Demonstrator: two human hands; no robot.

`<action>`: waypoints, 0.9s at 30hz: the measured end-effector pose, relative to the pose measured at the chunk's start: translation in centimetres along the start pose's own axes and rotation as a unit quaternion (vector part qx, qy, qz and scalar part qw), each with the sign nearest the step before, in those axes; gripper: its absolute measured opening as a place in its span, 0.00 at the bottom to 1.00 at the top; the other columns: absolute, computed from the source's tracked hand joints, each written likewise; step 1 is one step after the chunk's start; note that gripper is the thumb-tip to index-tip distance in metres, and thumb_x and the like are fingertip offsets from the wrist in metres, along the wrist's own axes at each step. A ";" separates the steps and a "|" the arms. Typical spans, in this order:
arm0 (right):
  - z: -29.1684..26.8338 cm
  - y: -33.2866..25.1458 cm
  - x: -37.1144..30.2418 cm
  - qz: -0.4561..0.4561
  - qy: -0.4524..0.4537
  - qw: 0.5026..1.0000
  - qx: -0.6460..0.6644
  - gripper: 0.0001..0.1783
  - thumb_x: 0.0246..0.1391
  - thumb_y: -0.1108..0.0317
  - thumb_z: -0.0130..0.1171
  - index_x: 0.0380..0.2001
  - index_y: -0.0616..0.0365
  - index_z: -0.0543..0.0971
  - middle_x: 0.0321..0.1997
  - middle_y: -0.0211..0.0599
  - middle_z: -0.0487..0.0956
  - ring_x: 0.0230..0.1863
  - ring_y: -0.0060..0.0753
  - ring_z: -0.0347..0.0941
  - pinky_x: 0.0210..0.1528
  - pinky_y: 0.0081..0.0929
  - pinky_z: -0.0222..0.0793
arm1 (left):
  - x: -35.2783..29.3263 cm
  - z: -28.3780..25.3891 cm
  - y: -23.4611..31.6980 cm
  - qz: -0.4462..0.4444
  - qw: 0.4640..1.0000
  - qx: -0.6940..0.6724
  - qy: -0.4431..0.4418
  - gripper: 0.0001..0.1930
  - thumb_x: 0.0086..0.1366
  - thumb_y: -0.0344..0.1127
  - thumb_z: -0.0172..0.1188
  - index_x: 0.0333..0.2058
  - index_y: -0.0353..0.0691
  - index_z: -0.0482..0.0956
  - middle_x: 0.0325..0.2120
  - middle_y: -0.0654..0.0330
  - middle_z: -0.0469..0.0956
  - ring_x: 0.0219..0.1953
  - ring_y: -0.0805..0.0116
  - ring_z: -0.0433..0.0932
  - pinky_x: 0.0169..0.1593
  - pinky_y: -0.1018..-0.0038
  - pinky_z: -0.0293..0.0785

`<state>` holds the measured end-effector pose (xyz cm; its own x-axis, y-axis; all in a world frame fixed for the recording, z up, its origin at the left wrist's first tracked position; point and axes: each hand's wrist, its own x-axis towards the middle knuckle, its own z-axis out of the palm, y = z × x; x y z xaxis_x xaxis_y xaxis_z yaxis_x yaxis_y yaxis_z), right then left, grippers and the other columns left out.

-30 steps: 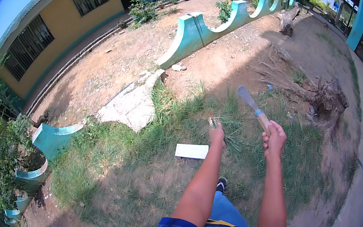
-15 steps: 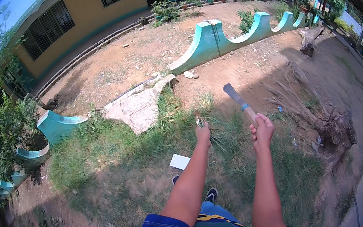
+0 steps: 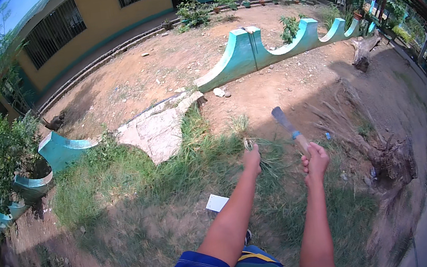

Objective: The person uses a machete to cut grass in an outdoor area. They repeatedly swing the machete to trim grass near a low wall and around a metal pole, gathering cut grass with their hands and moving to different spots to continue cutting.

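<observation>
With a grass tuft (image 3: 248, 145) gripped in the closed left hand (image 3: 252, 159) and a knife (image 3: 290, 129) clenched in the right hand (image 3: 314, 162), fingers could be nicked if the blade is swung too near.

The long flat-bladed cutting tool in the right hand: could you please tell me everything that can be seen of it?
The long flat-bladed cutting tool has a dull grey, metal-looking blade with a broad squared tip, a blue band where the blade meets a pale wooden-looking handle. It is raised and tilted, tip pointing up and to the left, above the green grass. The right hand is closed round the handle; nothing else touches it. The blade looks slightly blurred, so its edge cannot be judged.
</observation>
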<state>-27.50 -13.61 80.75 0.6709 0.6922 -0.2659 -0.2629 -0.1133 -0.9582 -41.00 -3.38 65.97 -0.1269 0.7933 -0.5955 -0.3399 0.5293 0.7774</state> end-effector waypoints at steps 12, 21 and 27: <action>10.0 1.3 2.5 -0.009 -0.056 0.995 -0.079 0.14 0.50 0.68 0.55 0.41 0.59 0.73 0.15 0.31 0.72 0.08 0.15 0.61 0.06 0.12 0.48 | 7.9 -3.8 5.5 0.053 0.994 -0.082 0.038 0.18 0.62 0.39 0.53 0.48 0.36 0.68 0.41 0.51 0.74 0.41 0.59 0.73 0.45 0.66 0.66; 29.2 6.5 4.4 0.019 -0.151 0.983 -0.103 0.12 0.49 0.69 0.56 0.38 0.60 0.74 0.15 0.31 0.72 0.10 0.16 0.63 0.09 0.13 0.52 | 18.6 -13.6 16.5 0.101 0.991 -0.032 0.084 0.26 0.61 0.42 0.55 0.52 0.31 0.60 0.45 0.47 0.69 0.45 0.57 0.70 0.47 0.63 0.68; 39.9 9.5 6.1 -0.030 -0.174 0.970 -0.170 0.12 0.48 0.71 0.57 0.37 0.63 0.75 0.19 0.33 0.74 0.13 0.18 0.67 0.13 0.15 0.58 | 26.0 -19.8 23.6 0.125 0.970 -0.026 0.205 0.15 0.63 0.36 0.52 0.46 0.36 0.68 0.37 0.53 0.76 0.38 0.60 0.73 0.44 0.66 0.66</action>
<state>-53.58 17.97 74.23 0.3884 0.8966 -0.2129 0.0532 -0.2525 -0.9661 -70.78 23.77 64.79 -0.5675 0.7029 -0.4288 -0.2966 0.3113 0.9028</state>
